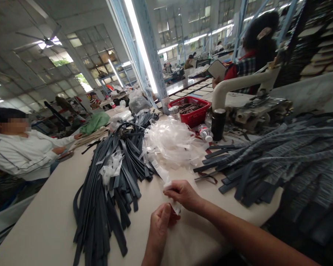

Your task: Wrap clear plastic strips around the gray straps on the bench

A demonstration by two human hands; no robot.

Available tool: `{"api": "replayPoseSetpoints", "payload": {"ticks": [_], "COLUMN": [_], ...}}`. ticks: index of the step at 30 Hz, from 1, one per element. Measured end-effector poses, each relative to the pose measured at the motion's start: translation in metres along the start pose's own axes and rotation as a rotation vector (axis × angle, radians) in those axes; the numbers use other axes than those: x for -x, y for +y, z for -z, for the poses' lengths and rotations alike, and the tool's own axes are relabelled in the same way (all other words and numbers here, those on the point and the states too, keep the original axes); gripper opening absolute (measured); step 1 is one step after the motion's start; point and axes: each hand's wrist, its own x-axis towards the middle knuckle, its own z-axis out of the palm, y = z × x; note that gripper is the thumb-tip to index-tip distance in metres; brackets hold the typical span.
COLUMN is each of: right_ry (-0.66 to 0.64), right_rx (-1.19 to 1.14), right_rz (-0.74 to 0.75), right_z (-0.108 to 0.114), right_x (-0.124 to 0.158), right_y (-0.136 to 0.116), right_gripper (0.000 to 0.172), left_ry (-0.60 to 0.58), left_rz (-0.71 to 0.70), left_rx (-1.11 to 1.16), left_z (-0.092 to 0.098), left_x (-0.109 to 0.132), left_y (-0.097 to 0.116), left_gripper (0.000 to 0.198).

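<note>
Near the table's front edge, my right hand (184, 195) is closed, pinching a thin, whitish plastic strip (161, 171) between thumb and fingers. Just below it, my left hand (161, 223) is curled around the strip's lower part, its fingertips partly hidden. The strip runs up toward a heap of translucent plastic strips (172, 142) beyond my hands. To the left lies a long bundle of dark grey straps (100, 210), with a small clump of plastic strips (111, 167) on top. More dark straps (277, 162), some looking film-covered, spread at the right.
Behind the heap stand a red basket (195, 117) of dark pieces, a metal-lidded jar (174, 112), a plastic bottle (205, 133) and a black flask (218, 125). A sewing machine (238, 83) stands at the right. A person in white (22, 151) sits at the left of the table (54, 221).
</note>
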Motion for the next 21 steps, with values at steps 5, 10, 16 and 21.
{"api": "replayPoseSetpoints", "payload": {"ticks": [5,10,16,21], "right_ry": [0.003,-0.006,0.004,0.051], "right_rx": [0.143,0.191,0.273,0.407], "right_rz": [0.099,0.117,0.132,0.124], "right_z": [0.002,0.002,0.007,0.009], "right_x": [0.001,0.001,0.0,-0.003], "right_y": [0.0,0.002,-0.001,0.001], "right_gripper": [0.011,0.011,0.022,0.019], "left_ry": [-0.035,-0.055,0.073,0.476], "left_rz": [0.097,0.074,0.103,-0.009], "left_rx": [0.026,0.007,0.191,0.513], "left_z": [-0.015,-0.02,0.016,0.135], "left_x": [-0.001,0.005,0.009,0.014], "left_y": [0.002,0.003,0.026,0.106], "left_gripper": [0.039,0.031,0.016,0.022]}}
